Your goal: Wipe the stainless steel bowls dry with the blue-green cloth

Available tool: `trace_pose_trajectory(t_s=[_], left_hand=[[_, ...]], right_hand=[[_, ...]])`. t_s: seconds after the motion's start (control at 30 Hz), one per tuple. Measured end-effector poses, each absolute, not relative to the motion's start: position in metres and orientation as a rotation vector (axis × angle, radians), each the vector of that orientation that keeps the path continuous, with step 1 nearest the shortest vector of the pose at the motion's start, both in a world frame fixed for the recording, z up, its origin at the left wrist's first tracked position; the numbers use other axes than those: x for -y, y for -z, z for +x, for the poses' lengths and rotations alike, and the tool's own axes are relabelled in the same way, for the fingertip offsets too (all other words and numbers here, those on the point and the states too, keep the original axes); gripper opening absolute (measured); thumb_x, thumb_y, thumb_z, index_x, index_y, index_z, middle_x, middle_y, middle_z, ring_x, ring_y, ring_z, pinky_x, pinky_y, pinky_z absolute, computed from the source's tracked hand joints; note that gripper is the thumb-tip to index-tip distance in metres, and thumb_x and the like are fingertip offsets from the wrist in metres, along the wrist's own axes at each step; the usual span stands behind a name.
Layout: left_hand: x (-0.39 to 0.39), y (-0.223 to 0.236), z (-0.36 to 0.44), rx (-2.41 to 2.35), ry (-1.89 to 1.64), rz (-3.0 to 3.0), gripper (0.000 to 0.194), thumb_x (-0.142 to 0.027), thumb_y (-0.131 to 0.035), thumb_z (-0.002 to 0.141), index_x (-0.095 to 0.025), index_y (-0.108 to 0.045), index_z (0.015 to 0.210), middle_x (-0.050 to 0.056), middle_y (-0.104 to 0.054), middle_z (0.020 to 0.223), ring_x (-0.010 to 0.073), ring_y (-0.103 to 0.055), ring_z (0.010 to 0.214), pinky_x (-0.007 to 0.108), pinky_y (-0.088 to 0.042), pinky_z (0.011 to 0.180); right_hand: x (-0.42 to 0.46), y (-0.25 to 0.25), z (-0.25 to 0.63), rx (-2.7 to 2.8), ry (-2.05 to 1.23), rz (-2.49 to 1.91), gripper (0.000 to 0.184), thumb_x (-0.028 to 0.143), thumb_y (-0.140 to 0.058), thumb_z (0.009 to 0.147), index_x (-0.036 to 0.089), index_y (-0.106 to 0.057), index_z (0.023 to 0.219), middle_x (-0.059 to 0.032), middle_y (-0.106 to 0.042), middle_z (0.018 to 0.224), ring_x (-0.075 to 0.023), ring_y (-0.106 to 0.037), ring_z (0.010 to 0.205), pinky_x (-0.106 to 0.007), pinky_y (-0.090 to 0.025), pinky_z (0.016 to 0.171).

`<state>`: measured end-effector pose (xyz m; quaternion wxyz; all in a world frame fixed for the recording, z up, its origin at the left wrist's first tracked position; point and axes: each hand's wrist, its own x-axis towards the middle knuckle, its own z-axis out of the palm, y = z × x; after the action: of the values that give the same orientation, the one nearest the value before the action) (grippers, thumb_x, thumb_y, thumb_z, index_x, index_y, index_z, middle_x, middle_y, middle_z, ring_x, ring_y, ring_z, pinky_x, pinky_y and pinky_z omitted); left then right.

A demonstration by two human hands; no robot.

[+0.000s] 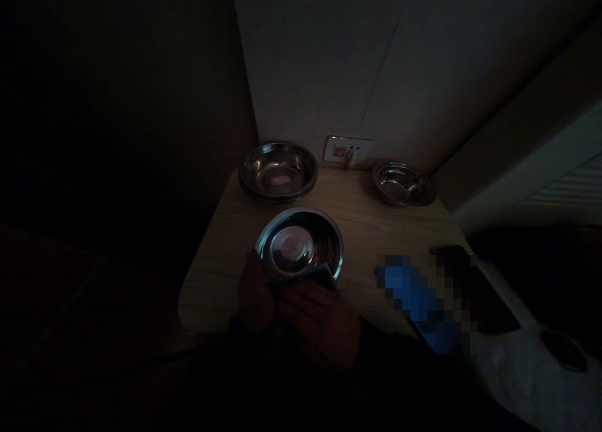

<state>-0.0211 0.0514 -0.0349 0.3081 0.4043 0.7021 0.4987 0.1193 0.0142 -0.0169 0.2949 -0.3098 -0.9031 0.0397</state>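
Observation:
A shiny metal bowl is tilted toward me near the front of a small wooden table, a pale round patch showing on its bottom. My left hand grips its left rim, thumb pointing up. At the near rim, my right hand presses a dark cloth against the bowl, its fingers pointing left over the cloth. Dim light hides much of the fingers' undersides and the lower part of the bowl.
A stack of metal bowls stands at the table's back left, another metal bowl at the back right. A wall socket sits behind the wooden table. To the right lie a blurred blue object and a dark flat object.

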Motion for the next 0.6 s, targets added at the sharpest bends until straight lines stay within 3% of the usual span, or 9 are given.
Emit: trace_pose_trajectory(t_s=[0.13, 0.27, 0.47, 0.6], left_hand=[[-0.051, 0.030, -0.022, -1.846, -1.281, 1.238, 0.037, -0.038, -0.030, 0.087, -0.018, -0.060, 0.079, 0.007, -0.065, 0.074, 0.0211, -0.062, 0.077, 0.035, -0.049, 0.076], [-0.051, 0.029, -0.017, -1.862, -1.341, 1.199, 0.038, -0.040, -0.031, 0.086, -0.017, -0.061, 0.086, 0.009, -0.066, 0.081, 0.0229, -0.061, 0.088, 0.036, -0.047, 0.084], [-0.050, 0.021, -0.014, -1.802, -1.227, 1.106, 0.044, -0.037, -0.022, 0.090, -0.016, -0.061, 0.087, 0.010, -0.068, 0.087, 0.0217, -0.062, 0.090, 0.035, -0.047, 0.086], [-0.049, 0.019, -0.016, -1.892, -1.224, 1.157, 0.027, -0.028, -0.034, 0.085, -0.015, -0.058, 0.091, 0.012, -0.067, 0.094, 0.0243, -0.061, 0.093, 0.038, -0.045, 0.087]], right_hand=[[-0.020, 0.016, 0.149, 2.482, -0.002, -0.781, 0.026, 0.017, -0.040, 0.093, 0.014, -0.063, 0.104, -0.0042, -0.067, 0.112, -0.0191, -0.059, 0.102, -0.037, -0.049, 0.090], [-0.020, 0.015, 0.160, 2.521, 0.034, -0.798, 0.026, 0.017, -0.039, 0.094, 0.014, -0.065, 0.100, -0.0045, -0.068, 0.107, -0.0196, -0.061, 0.099, -0.039, -0.050, 0.090], [-0.013, 0.019, 0.120, 2.293, -0.031, -0.878, 0.025, 0.018, -0.041, 0.093, 0.013, -0.065, 0.098, -0.0054, -0.069, 0.106, -0.0175, -0.060, 0.098, -0.031, -0.052, 0.084], [-0.016, 0.016, 0.151, 2.448, 0.052, -0.831, 0.022, 0.017, -0.044, 0.092, 0.017, -0.066, 0.097, -0.0026, -0.069, 0.106, -0.0182, -0.062, 0.096, -0.036, -0.052, 0.085]])
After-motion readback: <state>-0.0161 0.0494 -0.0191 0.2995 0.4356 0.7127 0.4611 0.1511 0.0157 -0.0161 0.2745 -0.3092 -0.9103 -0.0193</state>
